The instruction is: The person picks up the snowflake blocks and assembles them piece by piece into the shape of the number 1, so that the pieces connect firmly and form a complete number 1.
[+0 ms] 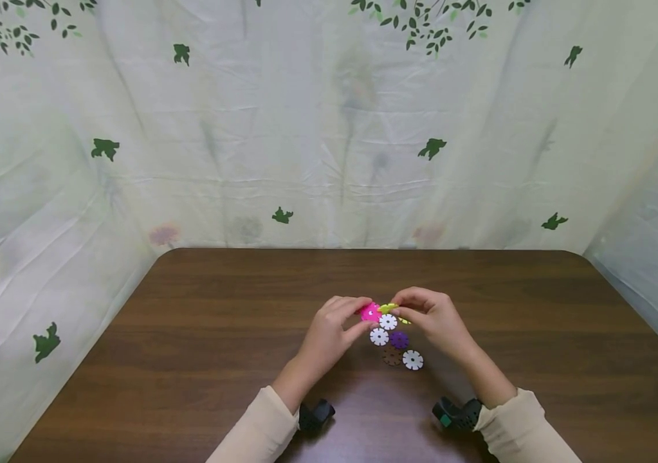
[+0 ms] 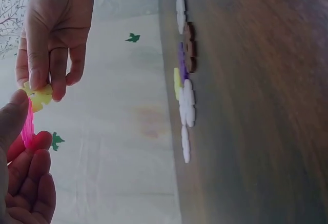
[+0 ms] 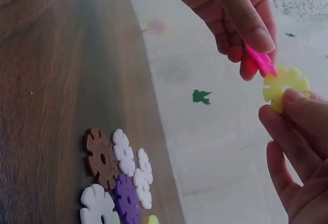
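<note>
Between finger and thumb my left hand (image 1: 331,326) pinches a pink notched disc (image 1: 370,312). My right hand (image 1: 434,317) pinches a yellow notched disc (image 3: 285,86) by its edge. The two discs meet edge to edge above the table, at an angle to each other, as the right wrist view shows. Below them on the table lie white notched discs (image 1: 412,360), a purple notched disc (image 1: 399,339), a brown notched disc (image 3: 100,158) and another yellow notched disc (image 2: 177,83), mostly hidden by my right hand in the head view.
The brown wooden table (image 1: 201,360) stretches out on both sides of my hands. A pale curtain (image 1: 305,128) with leaf prints hangs behind its far edge. Black wrist devices (image 1: 457,414) sit under both wrists, close above the tabletop.
</note>
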Tool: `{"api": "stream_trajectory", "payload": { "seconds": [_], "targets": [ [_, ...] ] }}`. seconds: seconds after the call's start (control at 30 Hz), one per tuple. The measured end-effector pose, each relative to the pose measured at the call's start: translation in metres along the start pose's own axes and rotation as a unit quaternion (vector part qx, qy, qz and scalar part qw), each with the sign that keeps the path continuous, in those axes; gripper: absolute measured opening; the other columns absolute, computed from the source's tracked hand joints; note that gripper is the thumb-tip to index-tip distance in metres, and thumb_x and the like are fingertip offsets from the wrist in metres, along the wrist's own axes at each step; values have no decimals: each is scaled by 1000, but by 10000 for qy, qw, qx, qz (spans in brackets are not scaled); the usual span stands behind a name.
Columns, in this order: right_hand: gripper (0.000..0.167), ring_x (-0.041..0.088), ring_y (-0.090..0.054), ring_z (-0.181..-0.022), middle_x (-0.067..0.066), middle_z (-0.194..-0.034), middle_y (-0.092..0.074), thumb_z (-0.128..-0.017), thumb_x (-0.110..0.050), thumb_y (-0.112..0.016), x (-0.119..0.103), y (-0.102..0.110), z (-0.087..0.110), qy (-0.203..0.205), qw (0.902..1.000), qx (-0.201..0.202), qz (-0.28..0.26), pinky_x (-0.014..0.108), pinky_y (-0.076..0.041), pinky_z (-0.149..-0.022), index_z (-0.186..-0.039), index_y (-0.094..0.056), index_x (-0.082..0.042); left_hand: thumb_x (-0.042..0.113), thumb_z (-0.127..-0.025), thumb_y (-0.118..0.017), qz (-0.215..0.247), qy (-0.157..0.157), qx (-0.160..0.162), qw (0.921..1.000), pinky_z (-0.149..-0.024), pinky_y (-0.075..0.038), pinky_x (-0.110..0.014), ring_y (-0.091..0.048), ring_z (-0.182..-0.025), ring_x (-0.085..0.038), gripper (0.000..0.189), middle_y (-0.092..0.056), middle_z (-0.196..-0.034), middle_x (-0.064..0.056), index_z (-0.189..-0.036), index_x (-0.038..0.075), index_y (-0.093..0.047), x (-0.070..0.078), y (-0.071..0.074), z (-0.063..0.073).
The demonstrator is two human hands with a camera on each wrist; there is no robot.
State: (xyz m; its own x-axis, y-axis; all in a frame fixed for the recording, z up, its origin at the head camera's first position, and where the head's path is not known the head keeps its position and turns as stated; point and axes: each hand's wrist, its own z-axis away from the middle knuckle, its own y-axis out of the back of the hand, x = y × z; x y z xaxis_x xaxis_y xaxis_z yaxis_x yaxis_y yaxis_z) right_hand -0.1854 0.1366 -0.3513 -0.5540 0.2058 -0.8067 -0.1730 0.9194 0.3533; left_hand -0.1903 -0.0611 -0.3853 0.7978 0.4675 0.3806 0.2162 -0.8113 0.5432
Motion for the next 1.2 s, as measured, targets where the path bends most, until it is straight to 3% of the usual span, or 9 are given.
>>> {"api": "stream_trajectory", "payload": {
  "seconds": [0.17,0.37,0.6,0.97,1.2],
  "targets": [
    [8,6,-56,-64,14,-77,-63,-77,11,-62,-2,0,1,114,9999,43,26,29,-49,-55,-83,-63,5,6,-68,-77,93,-81,-50,9999,-78,-45,-22,-57,-86,-15,35,-66,-95,-6,-100,-1,-66,2,3,-1],
    [8,7,-56,-63,16,-76,-63,-77,12,-61,-1,-3,2,187,9998,21,-101,24,-48,-54,-82,-63,6,9,-71,-75,129,-89,-116,9998,-78,-45,-22,-57,-87,-16,32,-65,-96,-7,-100,0,-66,1,4,0],
    [8,8,-58,-65,17,-76,-63,-76,13,-62,0,-6,2,255,9995,68,-179,27,-50,-56,-81,-62,7,12,-74,-73,171,-42,-173,9997,-80,-44,-23,-57,-89,-16,32,-65,-98,-7,-101,-1,-65,1,5,1],
    [9,10,-58,-66,20,-74,-62,-74,16,-62,2,-10,3,606,9976,229,-243,20,-48,-56,-80,-62,9,7,-71,-74,188,-358,58,9992,-81,-45,-25,-58,-89,-20,33,-65,-97,-11,-100,-4,-64,1,5,2],
    [11,7,-55,-64,17,-73,-62,-75,18,-60,-1,-10,4,743,9966,236,-265,23,-47,-52,-81,-62,9,8,-72,-73,220,-430,80,9988,-82,-44,-23,-58,-90,-19,33,-64,-98,-12,-101,-5,-63,0,4,2]
  ]
}}
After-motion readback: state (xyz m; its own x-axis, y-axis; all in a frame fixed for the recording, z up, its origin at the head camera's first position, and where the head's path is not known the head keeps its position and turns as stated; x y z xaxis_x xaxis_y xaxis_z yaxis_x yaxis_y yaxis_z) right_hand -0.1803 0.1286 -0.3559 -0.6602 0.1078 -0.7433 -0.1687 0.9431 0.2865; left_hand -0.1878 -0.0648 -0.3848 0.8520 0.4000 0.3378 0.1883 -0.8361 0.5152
